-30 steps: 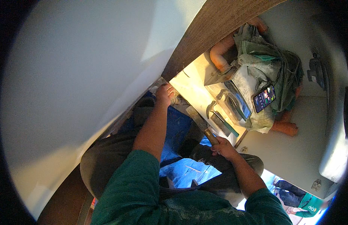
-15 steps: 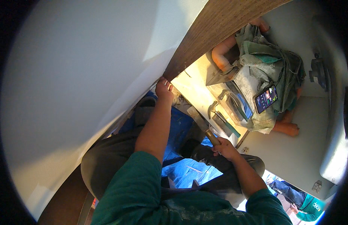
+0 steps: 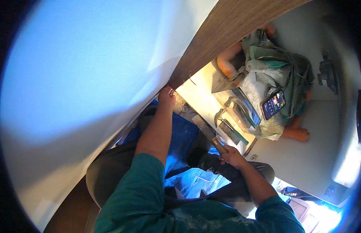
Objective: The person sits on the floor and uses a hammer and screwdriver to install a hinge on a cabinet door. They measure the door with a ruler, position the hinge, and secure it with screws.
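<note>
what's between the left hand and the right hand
Head view: from the left hand, loose debris, dark-blue material, then the flat blade of the brown-handled tool that the right hand holds.

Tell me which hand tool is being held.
The brown-handled tool, gripped in the right hand; the green-handled hammer lies on the pale board, untouched.

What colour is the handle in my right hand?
The handle is yellowish brown, clearest in the head view.

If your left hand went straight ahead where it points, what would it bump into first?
Probably the brown wooden panel, just beyond the left hand; depth is unclear, so they might already be touching.
</note>
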{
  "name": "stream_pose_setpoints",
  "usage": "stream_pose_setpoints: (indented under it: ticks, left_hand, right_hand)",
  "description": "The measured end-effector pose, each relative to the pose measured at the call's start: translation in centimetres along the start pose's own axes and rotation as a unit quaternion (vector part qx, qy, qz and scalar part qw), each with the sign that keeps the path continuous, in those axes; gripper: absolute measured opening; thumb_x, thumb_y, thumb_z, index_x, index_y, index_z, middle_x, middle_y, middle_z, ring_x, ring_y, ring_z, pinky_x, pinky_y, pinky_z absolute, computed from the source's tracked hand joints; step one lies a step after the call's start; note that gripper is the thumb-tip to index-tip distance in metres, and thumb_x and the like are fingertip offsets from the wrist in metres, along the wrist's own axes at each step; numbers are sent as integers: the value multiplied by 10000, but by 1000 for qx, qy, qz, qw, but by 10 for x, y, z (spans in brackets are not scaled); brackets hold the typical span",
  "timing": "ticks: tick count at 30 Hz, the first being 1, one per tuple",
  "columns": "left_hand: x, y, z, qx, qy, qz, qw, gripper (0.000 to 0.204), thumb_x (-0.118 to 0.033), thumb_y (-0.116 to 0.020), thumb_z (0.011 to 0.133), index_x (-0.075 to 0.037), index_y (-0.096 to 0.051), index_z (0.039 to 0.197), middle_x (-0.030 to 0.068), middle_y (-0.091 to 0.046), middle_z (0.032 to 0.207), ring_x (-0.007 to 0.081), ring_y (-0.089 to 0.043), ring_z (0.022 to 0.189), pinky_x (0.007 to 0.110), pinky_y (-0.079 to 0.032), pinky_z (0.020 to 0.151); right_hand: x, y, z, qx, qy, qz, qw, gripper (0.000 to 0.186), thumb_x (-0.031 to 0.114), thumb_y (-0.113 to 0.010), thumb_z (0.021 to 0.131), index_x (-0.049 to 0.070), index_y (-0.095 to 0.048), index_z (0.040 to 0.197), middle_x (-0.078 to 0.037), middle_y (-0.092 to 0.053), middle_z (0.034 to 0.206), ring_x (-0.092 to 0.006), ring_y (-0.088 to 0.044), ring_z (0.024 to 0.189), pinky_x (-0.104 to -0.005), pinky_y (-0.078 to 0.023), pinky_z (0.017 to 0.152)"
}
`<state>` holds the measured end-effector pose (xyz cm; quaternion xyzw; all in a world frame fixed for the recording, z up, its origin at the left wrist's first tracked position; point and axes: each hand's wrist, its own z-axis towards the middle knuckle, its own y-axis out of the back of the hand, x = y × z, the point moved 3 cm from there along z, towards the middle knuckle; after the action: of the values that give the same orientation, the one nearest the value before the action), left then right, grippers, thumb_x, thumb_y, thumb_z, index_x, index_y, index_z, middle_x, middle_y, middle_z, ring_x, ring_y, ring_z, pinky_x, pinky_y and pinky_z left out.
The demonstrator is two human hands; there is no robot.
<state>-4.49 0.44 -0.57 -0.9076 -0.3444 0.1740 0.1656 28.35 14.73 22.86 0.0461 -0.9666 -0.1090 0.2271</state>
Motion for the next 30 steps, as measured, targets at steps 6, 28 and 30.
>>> stream_pose_setpoints:
  ticks: [6, 28, 30]
  left_hand:
    - [4, 8, 23, 10, 18, -16, 1000, 106, -180, -585, 850, -199, -493, 801, -45, -467, 678, 135, -437, 567, 309, -327, 555]
    - [25, 45, -7, 27, -35, 280, 959, 218, -196, -542, 881, -55, -616, 1031, 106, -628, 947, 246, -594, 824, 362, -438, 734]
    - [41, 53, -16, -1, -56, 370, 927, 214, -208, -571, 867, -62, -624, 1014, 107, -638, 861, 243, -582, 706, 349, -430, 651]
  right_hand:
    - [-3, -2, 3, 1, 9, 20, 1000, 185, 65, -639, 777, 9, -562, 935, -73, -610, 771, -157, -623, 636, -306, -532, 617]
    - [5, 0, -2, -17, 51, 61, 997, 190, 57, -656, 775, 24, -567, 939, -51, -602, 726, -140, -609, 614, -288, -489, 557]
    - [3, 0, -2, -25, 57, 106, 992, 210, 50, -658, 769, 16, -571, 958, -54, -604, 729, -140, -612, 608, -285, -491, 544]
